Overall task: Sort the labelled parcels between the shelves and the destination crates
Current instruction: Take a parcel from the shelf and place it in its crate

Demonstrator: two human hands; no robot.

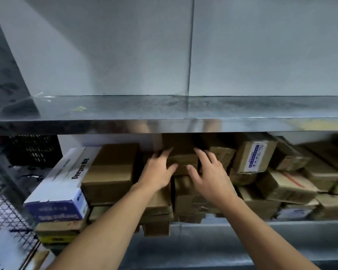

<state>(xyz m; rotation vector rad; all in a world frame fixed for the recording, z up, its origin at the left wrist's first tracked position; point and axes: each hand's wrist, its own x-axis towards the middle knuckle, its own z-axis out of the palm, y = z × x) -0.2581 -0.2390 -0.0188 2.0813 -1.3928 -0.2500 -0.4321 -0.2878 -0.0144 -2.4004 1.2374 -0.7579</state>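
Both my hands reach into the lower shelf, which is packed with several brown cardboard parcels. My left hand (158,171) lies with spread fingers on the left side of a small brown parcel (180,151) near the top of the middle stack. My right hand (209,172) lies on its right side, fingers spread and thumb pointing inward. The parcel is blurred, and I cannot tell whether it is lifted. A larger brown box (110,168) sits just left of my left hand. A tilted parcel with a blue-and-white label (254,154) sits to the right.
The metal upper shelf (164,114) is bare, and its front lip hangs low over the parcels. A white and blue box (66,188) stands at the left end. A black crate (33,151) sits behind it. Wire mesh (4,217) closes the left side.
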